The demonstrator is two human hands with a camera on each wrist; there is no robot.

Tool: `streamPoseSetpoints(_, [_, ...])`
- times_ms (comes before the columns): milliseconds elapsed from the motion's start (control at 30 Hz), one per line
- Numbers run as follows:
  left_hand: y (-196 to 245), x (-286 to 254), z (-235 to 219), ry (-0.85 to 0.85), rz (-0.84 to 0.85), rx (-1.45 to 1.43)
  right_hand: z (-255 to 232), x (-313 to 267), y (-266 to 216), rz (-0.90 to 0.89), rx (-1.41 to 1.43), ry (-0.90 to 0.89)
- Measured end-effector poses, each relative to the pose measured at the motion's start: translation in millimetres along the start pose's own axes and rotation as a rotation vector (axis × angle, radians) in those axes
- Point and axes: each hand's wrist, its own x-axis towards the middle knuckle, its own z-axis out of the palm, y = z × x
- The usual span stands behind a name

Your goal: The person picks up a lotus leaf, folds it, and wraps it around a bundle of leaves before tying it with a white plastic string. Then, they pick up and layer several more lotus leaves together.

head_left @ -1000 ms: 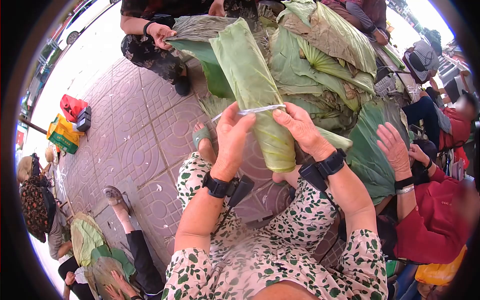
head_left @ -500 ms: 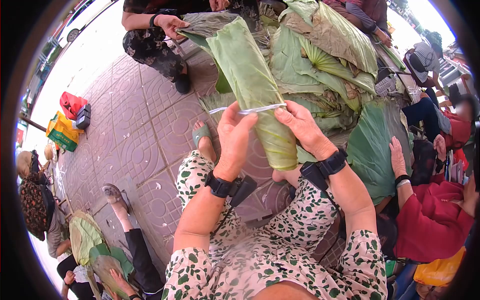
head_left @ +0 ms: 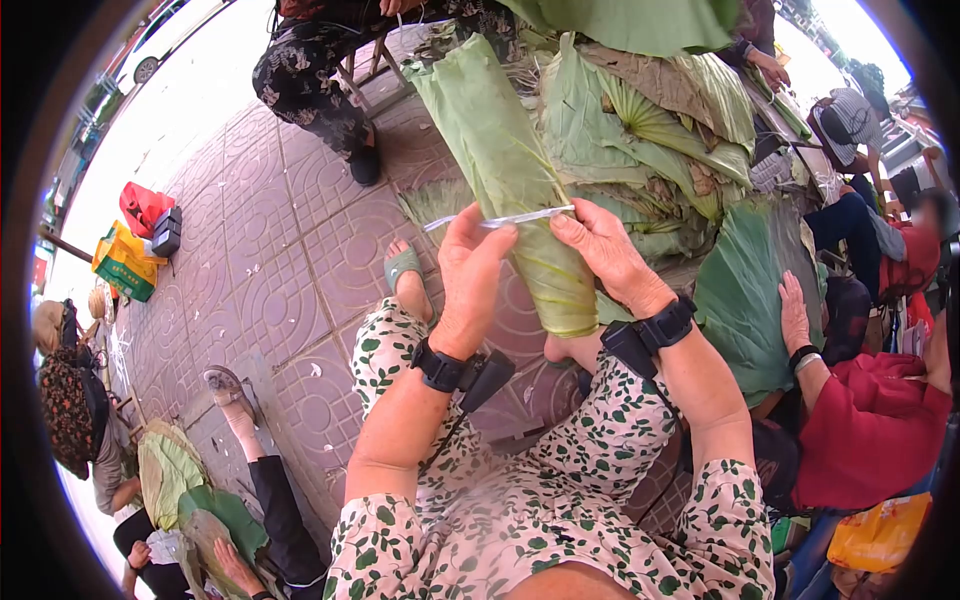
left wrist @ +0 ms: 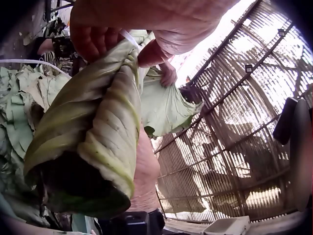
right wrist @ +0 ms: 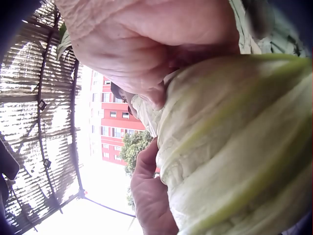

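A long roll of folded lotus leaves slants upward before me in the head view, with a white plastic string around its middle. My left hand grips its left side, thumb over the string. On the opposite side my right hand holds the roll, thumb and fingertips pinching at the string. The string's loose end sticks out left past my left fingers. In the left wrist view the roll's lower end shows a dark hollow between ribbed folds. Ribbed leaf fills much of the right wrist view.
A pile of lotus leaves lies beyond the roll, with another leaf to its right. A large green leaf hangs over the pile. People sit on both sides; bags stand on the paving at left.
The leaf held by the person opposite has moved from behind the roll to above the pile. At right, a raised hand has come down onto a leaf. My hands have barely shifted.
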Motion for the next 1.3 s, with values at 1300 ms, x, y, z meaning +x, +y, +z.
streamPoseSetpoints(1300, [-32.2,-10.7,-6.9,-0.256,-0.104,0.570,-45.9,-5.2,46.3,0.080,-0.214,-0.139])
